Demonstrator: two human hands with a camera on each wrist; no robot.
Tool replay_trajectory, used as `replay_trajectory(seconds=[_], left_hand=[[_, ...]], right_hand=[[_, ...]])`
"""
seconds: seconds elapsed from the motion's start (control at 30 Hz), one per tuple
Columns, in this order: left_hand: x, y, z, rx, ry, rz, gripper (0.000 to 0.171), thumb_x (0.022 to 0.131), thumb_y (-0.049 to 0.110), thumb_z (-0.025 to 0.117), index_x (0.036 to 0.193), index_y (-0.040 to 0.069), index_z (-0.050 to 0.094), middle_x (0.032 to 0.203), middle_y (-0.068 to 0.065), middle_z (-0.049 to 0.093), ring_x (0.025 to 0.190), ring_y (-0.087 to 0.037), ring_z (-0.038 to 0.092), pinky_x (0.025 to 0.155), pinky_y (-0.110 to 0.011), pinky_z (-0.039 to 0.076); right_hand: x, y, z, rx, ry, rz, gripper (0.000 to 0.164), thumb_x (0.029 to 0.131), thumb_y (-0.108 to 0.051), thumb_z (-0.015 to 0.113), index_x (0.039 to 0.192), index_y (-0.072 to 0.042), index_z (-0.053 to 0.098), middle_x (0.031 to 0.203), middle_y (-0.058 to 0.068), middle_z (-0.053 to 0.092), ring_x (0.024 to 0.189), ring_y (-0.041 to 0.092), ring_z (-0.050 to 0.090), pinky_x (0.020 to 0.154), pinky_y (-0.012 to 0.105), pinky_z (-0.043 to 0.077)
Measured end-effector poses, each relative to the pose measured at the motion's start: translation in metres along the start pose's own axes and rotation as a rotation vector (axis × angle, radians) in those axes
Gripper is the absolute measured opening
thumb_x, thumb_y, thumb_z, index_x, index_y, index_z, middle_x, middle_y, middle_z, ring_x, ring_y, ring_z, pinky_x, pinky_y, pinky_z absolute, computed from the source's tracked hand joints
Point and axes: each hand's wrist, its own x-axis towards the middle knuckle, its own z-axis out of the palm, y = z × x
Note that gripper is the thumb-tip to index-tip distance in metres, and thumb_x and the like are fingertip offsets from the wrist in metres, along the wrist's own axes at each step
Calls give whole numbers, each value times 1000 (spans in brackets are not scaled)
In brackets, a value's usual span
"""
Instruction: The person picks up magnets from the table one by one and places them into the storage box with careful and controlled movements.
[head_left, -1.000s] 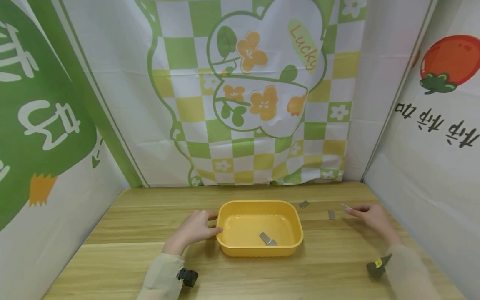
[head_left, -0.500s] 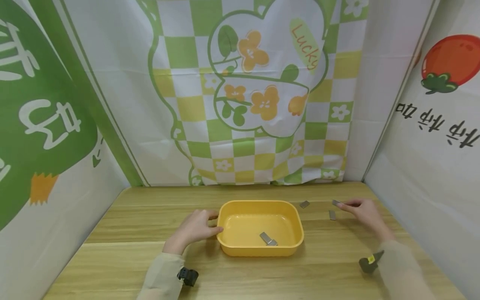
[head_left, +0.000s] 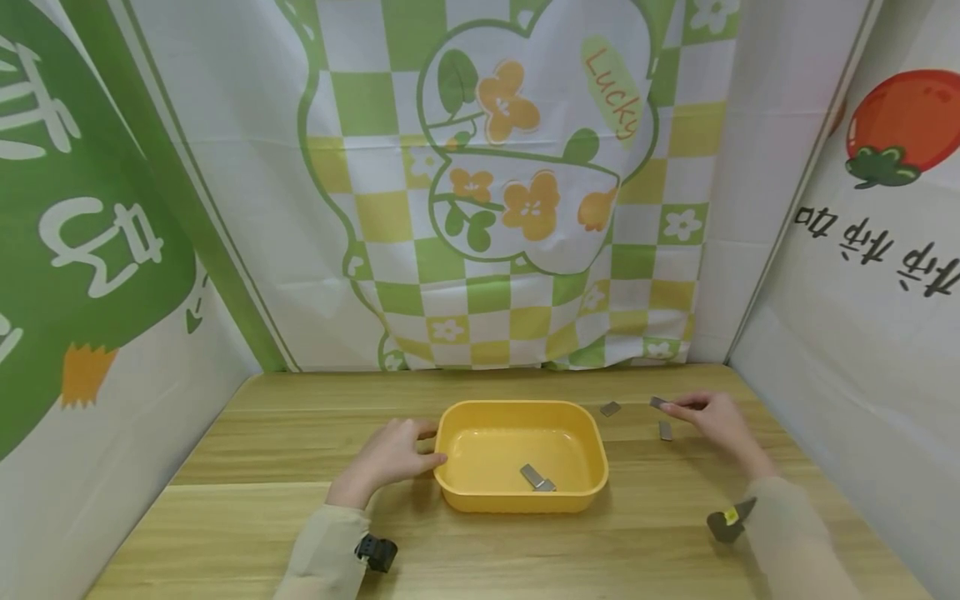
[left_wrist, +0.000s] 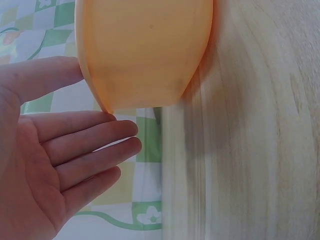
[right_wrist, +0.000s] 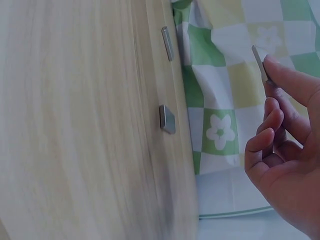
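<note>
My right hand (head_left: 712, 417) pinches a small flat silver metal piece (head_left: 657, 402) between thumb and index finger, raised above the table in the right wrist view. Its other fingers curl toward the palm. Two similar pieces lie on the table: one metal piece (head_left: 665, 431) just below this hand, another metal piece (head_left: 611, 408) nearer the box. At the left end of an open yellow plastic box (head_left: 517, 503), my left hand (head_left: 390, 454) touches the rim with thumb and index fingertip, the remaining fingers extended. Inside the box lie two metal pieces (head_left: 532, 476), partly overlapping.
The wooden table (head_left: 300, 450) ends at a checked cloth (head_left: 487, 300) hanging behind it. White printed panels stand to the left and right. A black device (head_left: 377, 553) is strapped on the left wrist, and another dark device (head_left: 727, 523) on the right.
The right hand has moved left, carrying the pinched metal piece past the one lying below it. My left hand and the yellow box stay where they were.
</note>
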Motion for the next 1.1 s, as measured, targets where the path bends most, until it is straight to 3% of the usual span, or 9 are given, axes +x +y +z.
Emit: replay_trajectory(seconds=[0.6,1.1], left_hand=[[0,-2,1,4,11,-4,47,83,30,72,121,3,64,119,-18,65,110,-35,63,91,-50,50],[2,0,2,11,10,-14,47,83,30,72,120,2,64,119,-19,65,109,-36,63,91,-51,50]], right_hand=[[4,-25,13,0,-26,-54,48,82,-47,70,99,-2,71,92,10,69,80,21,59,66,27,48],[12,-46,24,-11,-58,-110,40,82,-42,71,94,-4,73,89,8,68,75,17,55,64,29,46]])
